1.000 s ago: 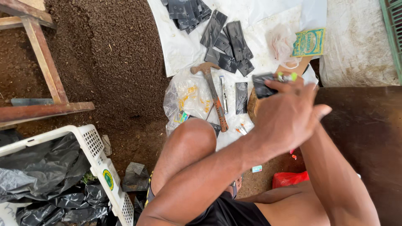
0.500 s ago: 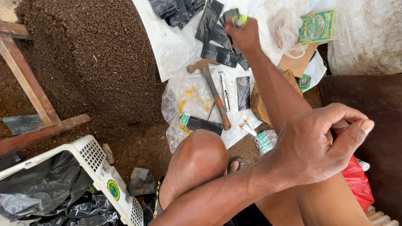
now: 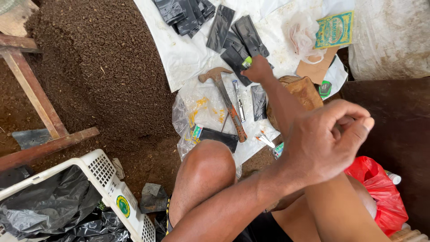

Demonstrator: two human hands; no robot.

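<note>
My right hand [image 3: 257, 69] reaches forward over the white sheet [image 3: 188, 58]. It is closed on a small green object [image 3: 247, 62] and rests on the flat black plastic bags [image 3: 248, 33]. My left hand [image 3: 327, 148] hovers close to the camera above my legs. Its fingers are curled, the thumb is pressed to the fingertips, and nothing shows in it. A wooden-handled hammer [image 3: 224, 96] and a slim utility knife [image 3: 238, 101] lie on clear plastic [image 3: 197, 110] just left of my right forearm. My bare knee [image 3: 204, 170] is below them.
A heap of dark soil [image 3: 103, 67] fills the left. A wooden frame [image 3: 36, 98] crosses it. A white basket [image 3: 112, 179] with black bags sits at lower left. A green packet [image 3: 335, 29], a brown block [image 3: 304, 92] and a red bag [image 3: 376, 188] are on the right.
My right hand left my left hand and reached forward with the green object, then drew back slightly onto the nearer black bags. My left hand stayed near, fingers curled.
</note>
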